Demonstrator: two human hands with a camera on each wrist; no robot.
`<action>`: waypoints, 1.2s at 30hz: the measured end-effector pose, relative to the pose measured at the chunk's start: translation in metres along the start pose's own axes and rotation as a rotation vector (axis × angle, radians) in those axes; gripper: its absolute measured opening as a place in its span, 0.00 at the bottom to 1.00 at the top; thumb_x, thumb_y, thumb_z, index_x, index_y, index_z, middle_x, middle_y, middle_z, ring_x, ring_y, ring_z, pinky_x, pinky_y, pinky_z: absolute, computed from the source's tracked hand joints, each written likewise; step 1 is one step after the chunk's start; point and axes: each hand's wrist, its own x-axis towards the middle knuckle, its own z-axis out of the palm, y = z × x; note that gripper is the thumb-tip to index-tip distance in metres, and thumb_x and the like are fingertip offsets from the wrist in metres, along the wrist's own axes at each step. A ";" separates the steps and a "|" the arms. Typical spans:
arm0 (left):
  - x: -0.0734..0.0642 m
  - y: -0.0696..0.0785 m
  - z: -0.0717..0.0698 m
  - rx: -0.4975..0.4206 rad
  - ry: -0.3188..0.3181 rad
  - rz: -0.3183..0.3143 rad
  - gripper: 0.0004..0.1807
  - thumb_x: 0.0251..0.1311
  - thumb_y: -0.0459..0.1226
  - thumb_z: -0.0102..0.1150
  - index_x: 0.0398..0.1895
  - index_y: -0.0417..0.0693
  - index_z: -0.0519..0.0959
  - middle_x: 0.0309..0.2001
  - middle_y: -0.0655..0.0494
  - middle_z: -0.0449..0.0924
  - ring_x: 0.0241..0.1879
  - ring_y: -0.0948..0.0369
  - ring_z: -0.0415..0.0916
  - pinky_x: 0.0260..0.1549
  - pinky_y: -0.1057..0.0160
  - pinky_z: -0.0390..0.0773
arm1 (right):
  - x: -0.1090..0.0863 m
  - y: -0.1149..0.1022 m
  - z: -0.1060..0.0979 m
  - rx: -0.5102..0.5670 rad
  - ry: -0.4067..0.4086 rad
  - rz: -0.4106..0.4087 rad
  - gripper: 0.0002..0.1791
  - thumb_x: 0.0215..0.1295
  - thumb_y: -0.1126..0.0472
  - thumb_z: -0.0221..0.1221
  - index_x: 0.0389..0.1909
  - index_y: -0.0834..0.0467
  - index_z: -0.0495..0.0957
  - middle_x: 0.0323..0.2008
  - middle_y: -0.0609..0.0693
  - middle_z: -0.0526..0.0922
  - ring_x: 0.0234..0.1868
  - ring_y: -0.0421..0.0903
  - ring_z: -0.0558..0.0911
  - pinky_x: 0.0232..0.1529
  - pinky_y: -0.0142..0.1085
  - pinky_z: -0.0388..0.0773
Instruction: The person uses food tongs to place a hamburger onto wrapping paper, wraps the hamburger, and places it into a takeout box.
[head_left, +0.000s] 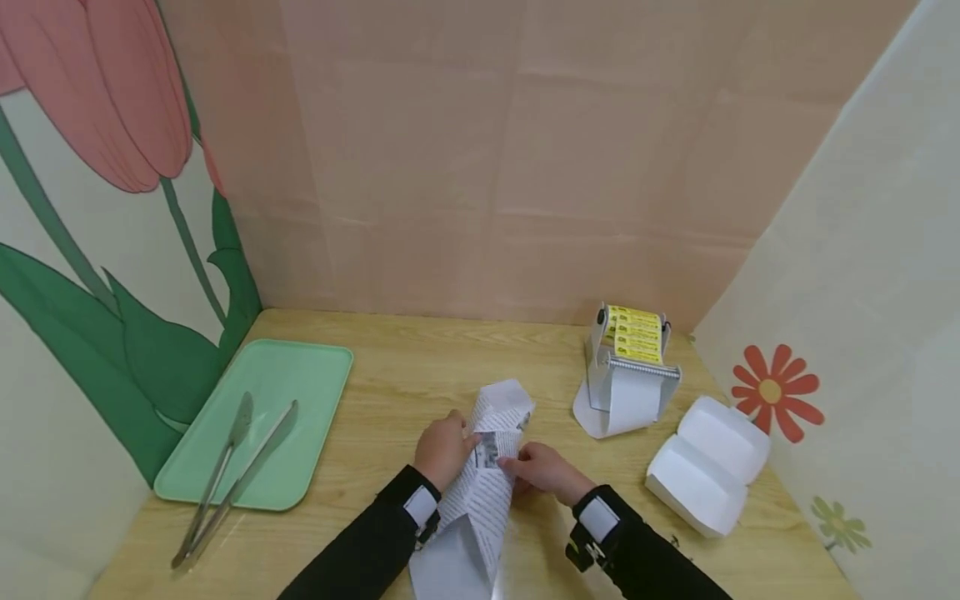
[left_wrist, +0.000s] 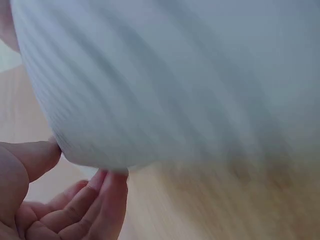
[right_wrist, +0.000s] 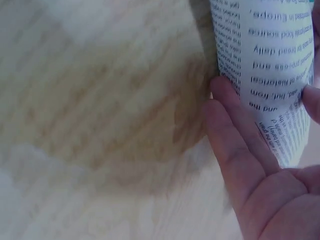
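Observation:
A long wrap of white paper [head_left: 487, 500] printed with dark newsprint-style text lies lengthwise in front of me, folded over itself, its upper end tapering away from me. My left hand [head_left: 442, 450] holds its left edge; in the left wrist view the thumb [left_wrist: 42, 159] lies on one side of the paper and the fingers curl in from the other. From the right, my right hand [head_left: 547, 472] pinches the opposite edge, thumb on the printed face and fingers [right_wrist: 230, 135] along the side. Whatever the paper may enclose is hidden.
At the left, metal tongs [head_left: 243, 417] lie across a green tray [head_left: 318, 392], handle end past its front edge. A dispenser [head_left: 637, 371] with a roll of yellow labels stands at the back right. Nearer on the right sits an opened white clamshell box [head_left: 697, 479].

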 end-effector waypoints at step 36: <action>-0.014 0.024 0.015 0.490 -0.179 0.192 0.42 0.37 0.62 0.74 0.42 0.33 0.80 0.25 0.48 0.79 0.28 0.55 0.79 0.23 0.59 0.77 | 0.092 0.025 -0.068 -0.329 0.422 0.017 0.24 0.55 0.63 0.59 0.45 0.79 0.68 0.42 0.74 0.76 0.46 0.67 0.76 0.47 0.53 0.74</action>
